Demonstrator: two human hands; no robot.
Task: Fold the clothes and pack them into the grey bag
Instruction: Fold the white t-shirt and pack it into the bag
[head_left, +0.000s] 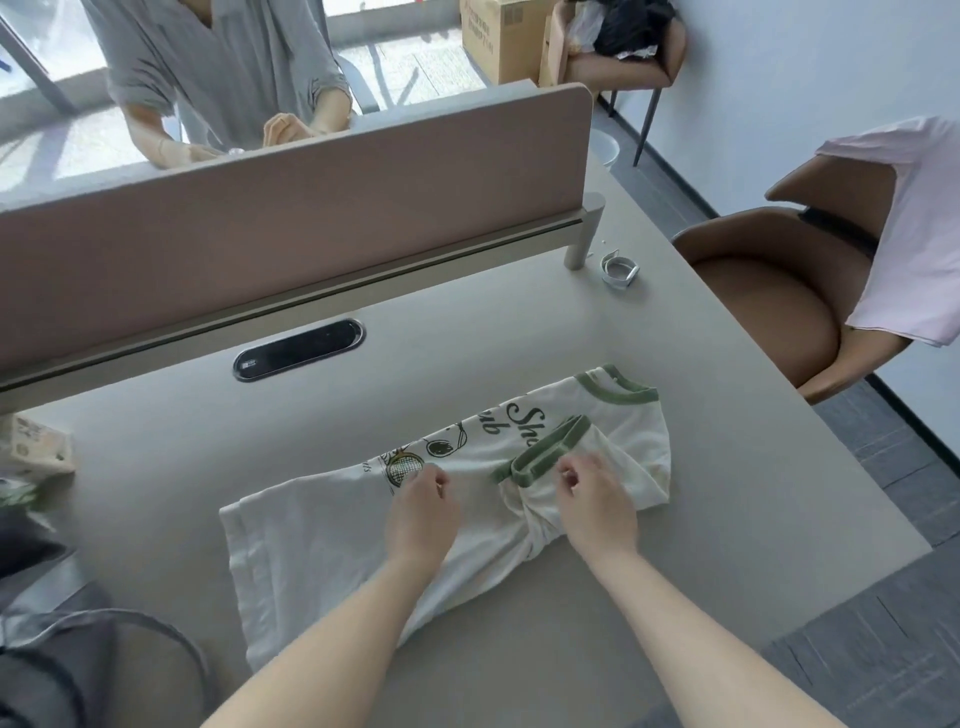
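Note:
A white T-shirt with green collar and sleeve trim and a dark print lies on the grey table, its near side and one sleeve folded inward. My left hand rests on the shirt's middle, fingers curled at the fabric by the print. My right hand sits on the folded-over sleeve beside its green cuff, fingertips pinching the cloth. The grey bag lies at the lower left edge, partly cut off. A pink garment hangs over the brown chair at the right.
A beige divider panel crosses the table behind the shirt, with another person standing beyond it. A wristwatch lies near the divider's foot, a cable port sits in the table, and a printed packet is at the left.

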